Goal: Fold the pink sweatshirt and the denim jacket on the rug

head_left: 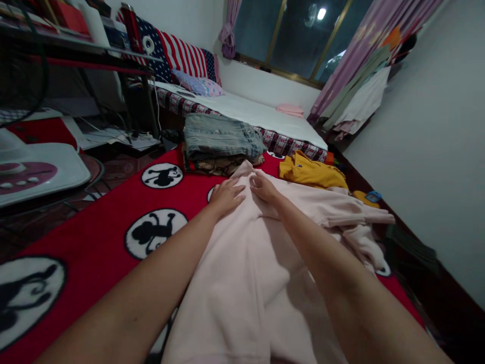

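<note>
A pale pink long-sleeved garment (242, 283) is spread over the red blanket, running from the bottom of the view to the middle. My left hand (226, 197) lies on its left edge near the far end, fingers stretched and slightly apart. Close beside it, my right hand (262, 187) has its fingers closed on the cloth near the top of the garment. One sleeve (356, 215) reaches out to the right, with more of the cloth bunched below it. Both forearms cover part of the garment.
Folded denim (223, 136) tops a clothes stack just beyond my hands. Folded yellow clothing (312, 171) lies to the right on the red blanket (113, 217). A cluttered desk (76, 45) stands left, a bed (242, 106) behind, and a wall (435, 131) right.
</note>
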{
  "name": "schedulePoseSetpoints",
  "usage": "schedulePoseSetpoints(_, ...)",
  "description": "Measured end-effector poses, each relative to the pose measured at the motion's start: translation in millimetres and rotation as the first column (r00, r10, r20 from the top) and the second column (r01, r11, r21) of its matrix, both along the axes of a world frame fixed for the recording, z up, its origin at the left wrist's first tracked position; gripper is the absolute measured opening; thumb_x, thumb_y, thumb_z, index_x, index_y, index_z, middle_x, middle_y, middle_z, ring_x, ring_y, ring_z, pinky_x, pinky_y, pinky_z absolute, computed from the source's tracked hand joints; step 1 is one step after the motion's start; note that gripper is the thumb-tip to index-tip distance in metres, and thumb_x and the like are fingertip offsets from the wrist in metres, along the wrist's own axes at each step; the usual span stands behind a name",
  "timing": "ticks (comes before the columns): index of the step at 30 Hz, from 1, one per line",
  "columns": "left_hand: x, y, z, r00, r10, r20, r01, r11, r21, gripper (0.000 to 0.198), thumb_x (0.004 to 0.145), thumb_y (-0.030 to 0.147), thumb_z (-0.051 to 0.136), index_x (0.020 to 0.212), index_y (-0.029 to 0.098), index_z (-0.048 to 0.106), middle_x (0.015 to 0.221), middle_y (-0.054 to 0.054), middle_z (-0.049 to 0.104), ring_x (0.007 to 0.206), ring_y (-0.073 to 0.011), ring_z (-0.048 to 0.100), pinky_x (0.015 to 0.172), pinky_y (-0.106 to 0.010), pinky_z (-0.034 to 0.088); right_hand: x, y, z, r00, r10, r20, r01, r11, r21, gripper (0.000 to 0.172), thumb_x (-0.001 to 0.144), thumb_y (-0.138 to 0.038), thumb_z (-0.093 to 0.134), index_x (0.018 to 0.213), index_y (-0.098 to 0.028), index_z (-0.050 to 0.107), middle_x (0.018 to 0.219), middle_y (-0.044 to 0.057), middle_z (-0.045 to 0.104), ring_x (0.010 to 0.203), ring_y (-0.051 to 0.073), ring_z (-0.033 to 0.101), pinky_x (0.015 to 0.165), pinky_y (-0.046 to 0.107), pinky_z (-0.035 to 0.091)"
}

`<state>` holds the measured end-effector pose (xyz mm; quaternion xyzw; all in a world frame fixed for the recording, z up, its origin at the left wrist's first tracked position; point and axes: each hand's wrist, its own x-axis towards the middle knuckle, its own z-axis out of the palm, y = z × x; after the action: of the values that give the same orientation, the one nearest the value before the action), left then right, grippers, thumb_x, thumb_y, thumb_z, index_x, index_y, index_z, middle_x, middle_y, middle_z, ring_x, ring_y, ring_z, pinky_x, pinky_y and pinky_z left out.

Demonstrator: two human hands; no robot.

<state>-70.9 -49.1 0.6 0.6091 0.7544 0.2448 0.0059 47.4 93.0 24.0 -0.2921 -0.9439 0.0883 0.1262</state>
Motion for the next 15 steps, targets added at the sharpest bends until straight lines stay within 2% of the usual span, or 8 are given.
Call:
schedulePoseSetpoints(3, 1.4, -0.7, 1.7, 1.000, -0.008, -0.011, 0.008, 1.000, -0.007, 0.043, 0.092, 0.044, 0.048, 0.132, 0.031, 0.057, 0.151, -0.005, 0.040, 0.137, -0.0291, 0.035, 0.105, -0.052, 0.035, 45.9, -22.2, 1.0, 0.983, 0.152, -0.101, -0.152, 0.988, 0.008, 0.051, 0.075, -0.012, 0.056, 0.125, -0.014, 0.058, 0.144, 0.014, 0.047, 0.131, 0.023, 0.045, 0.110, 0.037, 0.035)
schedulePoseSetpoints(5, 2.6, -1.0, 2.4, 1.000, -0.009, -0.022, 0.008, 1.000, -0.014, 0.044, 0.092, 0.044, 0.047, 0.133, 0.030, 0.056, 0.151, -0.006, 0.040, 0.137, -0.0293, 0.035, 0.105, -0.052, 0.035, 75.1, -39.6, -0.4, 0.963, 0.251, -0.094, -0.247, 0.968, 0.048, 0.053, 0.070, -0.009, 0.056, 0.122, -0.018, 0.060, 0.142, 0.012, 0.050, 0.130, 0.024, 0.047, 0.109, 0.041, 0.037)
schedulePoseSetpoints(6, 3.1, -1.0, 2.3, 1.000, -0.007, -0.025, 0.007, 1.000, -0.020, 0.044, 0.092, 0.043, 0.047, 0.133, 0.029, 0.056, 0.151, -0.006, 0.040, 0.137, -0.0293, 0.035, 0.105, -0.052, 0.035, 86.9, -47.0, -1.4, 0.962, 0.261, -0.078, -0.256, 0.964, 0.072, 0.054, 0.069, -0.008, 0.057, 0.121, -0.019, 0.061, 0.140, 0.012, 0.051, 0.129, 0.025, 0.048, 0.108, 0.042, 0.038)
schedulePoseSetpoints(9, 2.9, -0.5, 0.1, 1.000, -0.001, -0.015, 0.000, 1.000, -0.027, 0.044, 0.091, 0.042, 0.048, 0.133, 0.029, 0.056, 0.152, -0.006, 0.039, 0.137, -0.0293, 0.035, 0.107, -0.052, 0.034, 107.0, -58.4, -3.2, 0.983, 0.173, -0.058, -0.165, 0.978, 0.131, 0.051, 0.068, -0.010, 0.058, 0.118, -0.017, 0.062, 0.137, 0.013, 0.055, 0.124, 0.025, 0.052, 0.104, 0.039, 0.041)
schedulePoseSetpoints(12, -1.4, 1.1, -2.8, 0.999, -0.019, 0.038, 0.019, 1.000, -0.010, 0.046, 0.089, 0.045, 0.050, 0.132, 0.027, 0.058, 0.152, -0.007, 0.039, 0.138, -0.0299, 0.035, 0.109, -0.053, 0.032, 109.3, -55.2, 1.2, 0.998, 0.067, 0.016, -0.068, 0.987, 0.146, 0.043, 0.073, -0.012, 0.056, 0.115, -0.020, 0.064, 0.125, 0.009, 0.065, 0.111, 0.023, 0.061, 0.096, 0.033, 0.046)
schedulePoseSetpoints(15, -8.2, 2.6, -2.0, 0.986, -0.093, 0.139, 0.091, 0.996, 0.016, 0.053, 0.089, 0.046, 0.049, 0.136, 0.021, 0.055, 0.152, -0.009, 0.039, 0.140, -0.0260, 0.035, 0.114, -0.042, 0.029, 109.9, -47.1, 10.8, 0.993, -0.044, 0.109, 0.020, 0.978, 0.208, 0.036, 0.080, -0.010, 0.050, 0.109, -0.021, 0.067, 0.107, 0.007, 0.072, 0.098, 0.022, 0.066, 0.088, 0.031, 0.048)
